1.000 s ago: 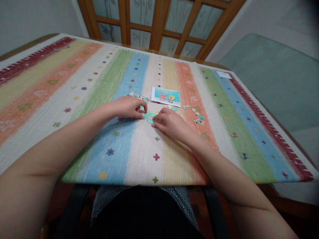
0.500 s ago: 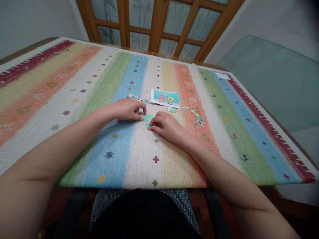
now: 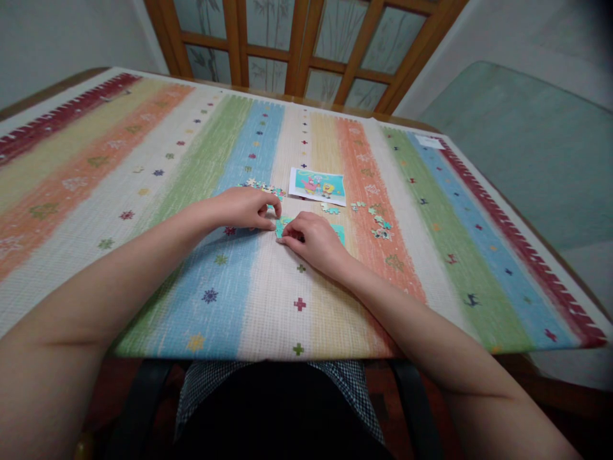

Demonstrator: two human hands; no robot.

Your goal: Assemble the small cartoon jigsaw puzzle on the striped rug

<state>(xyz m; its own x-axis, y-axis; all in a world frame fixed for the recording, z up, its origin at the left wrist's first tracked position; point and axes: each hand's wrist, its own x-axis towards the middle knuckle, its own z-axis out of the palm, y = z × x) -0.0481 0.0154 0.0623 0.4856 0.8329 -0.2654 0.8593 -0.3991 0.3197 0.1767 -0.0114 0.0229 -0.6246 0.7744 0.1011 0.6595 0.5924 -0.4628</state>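
A partly assembled teal jigsaw puzzle (image 3: 338, 231) lies on the striped tablecloth, mostly covered by my right hand (image 3: 313, 239). That hand's thumb and fingertips are closed on a teal puzzle piece (image 3: 279, 232) at the puzzle's left edge. From the left, my left hand (image 3: 251, 209) curls its thumb and index finger around the upper corner of the same edge, steadying the puzzle. How far the piece is joined to its neighbours is hidden by the fingers. Just beyond the hands lies a reference picture card (image 3: 317, 186) with cartoon figures.
Loose puzzle pieces (image 3: 261, 186) are heaped behind my left hand. A few joined pieces (image 3: 330, 209) lie below the card, with several more pieces (image 3: 382, 229) to the right. One stray piece (image 3: 138, 169) is at the far left. A paper slip (image 3: 428, 142) lies far right.
My right hand has shifted slightly left and away from me, bringing the teal piece up against the puzzle's left edge. My left hand has hardly moved.
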